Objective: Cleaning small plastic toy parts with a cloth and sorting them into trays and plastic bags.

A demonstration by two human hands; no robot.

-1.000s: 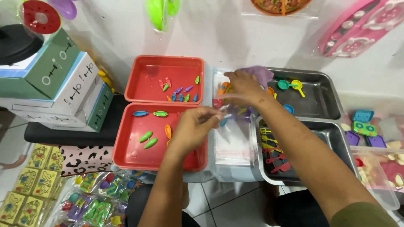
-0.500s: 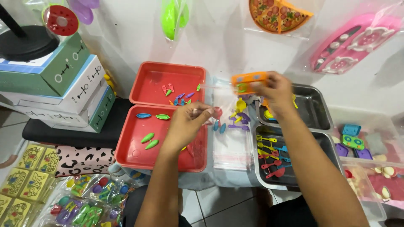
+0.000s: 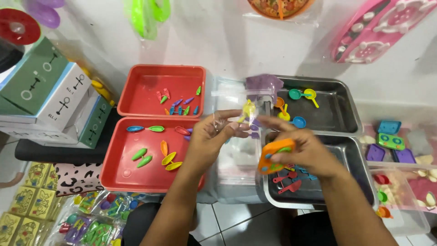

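Trays first: two red plastic trays (image 3: 136,175) on the left with little coloured bits. Left hand (image 3: 211,136) pinches a small clear plastic bag (image 3: 236,116) open, fingers closed on its edge, with a few yellow and purple pieces inside. Right hand (image 3: 302,152) has come down from the back steel tray since a moment ago, and now grips an orange toy stove with coloured dots (image 3: 273,157), just beside the bag, above the front steel tray (image 3: 364,182). Looks ready to bag.
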